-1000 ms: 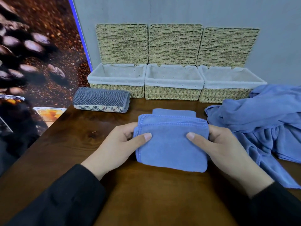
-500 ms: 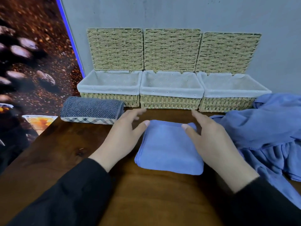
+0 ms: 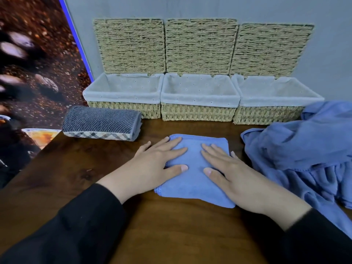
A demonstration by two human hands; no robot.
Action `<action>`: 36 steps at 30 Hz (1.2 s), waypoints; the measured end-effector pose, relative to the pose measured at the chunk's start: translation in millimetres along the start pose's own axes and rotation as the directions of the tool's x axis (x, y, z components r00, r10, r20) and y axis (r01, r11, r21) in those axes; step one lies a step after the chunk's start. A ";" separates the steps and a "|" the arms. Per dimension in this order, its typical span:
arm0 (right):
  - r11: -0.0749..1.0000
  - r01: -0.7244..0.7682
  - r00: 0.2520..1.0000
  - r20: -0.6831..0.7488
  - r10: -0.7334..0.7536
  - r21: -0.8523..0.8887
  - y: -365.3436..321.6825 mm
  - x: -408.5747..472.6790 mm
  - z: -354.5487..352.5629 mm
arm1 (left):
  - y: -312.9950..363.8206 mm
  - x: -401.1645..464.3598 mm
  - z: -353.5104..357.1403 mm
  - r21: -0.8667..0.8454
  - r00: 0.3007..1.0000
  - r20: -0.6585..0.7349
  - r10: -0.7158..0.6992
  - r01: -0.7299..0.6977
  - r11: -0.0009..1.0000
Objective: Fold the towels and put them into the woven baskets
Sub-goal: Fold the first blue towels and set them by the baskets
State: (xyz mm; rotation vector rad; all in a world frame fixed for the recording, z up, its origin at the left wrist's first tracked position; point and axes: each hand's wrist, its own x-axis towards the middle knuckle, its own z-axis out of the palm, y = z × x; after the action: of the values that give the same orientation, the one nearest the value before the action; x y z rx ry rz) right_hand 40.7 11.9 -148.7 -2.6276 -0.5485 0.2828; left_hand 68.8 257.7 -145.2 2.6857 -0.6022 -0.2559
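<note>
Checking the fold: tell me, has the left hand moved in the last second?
Yes. The left hand went from gripping the blue towel's left edge to lying flat on top.

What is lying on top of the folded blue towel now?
Both hands lie flat on the folded blue towel: left hand, right hand. The parts of the towel beneath the palms are covered.

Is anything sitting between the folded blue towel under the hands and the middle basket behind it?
Nothing visible. Bare table separates the folded blue towel from the middle basket, whose lid stands open. The grey towel lies off left, the blue pile off right.
</note>
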 end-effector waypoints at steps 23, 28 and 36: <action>0.974 0.112 0.938 -0.345 -0.037 0.199 -6.7 -35.6 -7.9 | 2.2 -31.0 -2.7 -0.146 0.946 -0.253 0.202 -0.244 0.959; 0.989 0.006 0.964 -0.263 0.034 0.149 -13.8 -41.3 -9.6 | 7.0 -35.0 -14.7 -0.372 0.947 -0.308 0.085 -0.202 0.906; 0.909 0.026 0.890 -0.424 0.168 0.415 -19.9 -33.4 -5.7 | 9.9 -33.3 -17.5 -0.683 0.972 -0.195 -0.129 -0.040 0.730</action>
State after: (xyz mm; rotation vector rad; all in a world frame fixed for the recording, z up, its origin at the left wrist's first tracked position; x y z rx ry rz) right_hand 5.6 12.1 -131.0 -2.1930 -0.1995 -0.1804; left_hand 39.8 269.8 -122.1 1.9622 -0.2837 -0.1352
